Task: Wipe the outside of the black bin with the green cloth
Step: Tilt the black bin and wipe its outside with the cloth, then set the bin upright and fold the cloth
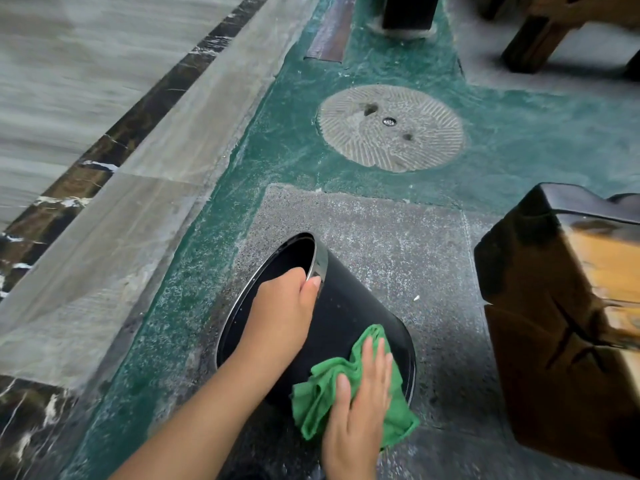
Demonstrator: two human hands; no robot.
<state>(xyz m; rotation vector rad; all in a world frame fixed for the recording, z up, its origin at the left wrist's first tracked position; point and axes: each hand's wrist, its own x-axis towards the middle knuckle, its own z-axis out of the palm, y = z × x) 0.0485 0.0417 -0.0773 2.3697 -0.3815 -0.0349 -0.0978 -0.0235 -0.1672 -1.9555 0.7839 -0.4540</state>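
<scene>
The black bin (341, 306) is tipped over on the speckled grey floor, its open mouth turned to the left and its base to the lower right. My left hand (285, 306) grips its silver-edged rim, fingers inside the mouth and thumb on the outer wall. The green cloth (322, 386) is crumpled against the bin's outer side near the base. My right hand (360, 407) lies flat on the cloth, fingers spread, pressing it onto the bin.
A dark wooden block stool (561, 323) stands close on the right. A round carved stone disc (391, 128) is set in the green floor ahead. Grey marble steps (104, 202) with a dark stripe run along the left. Wooden furniture legs (540, 39) stand at the back.
</scene>
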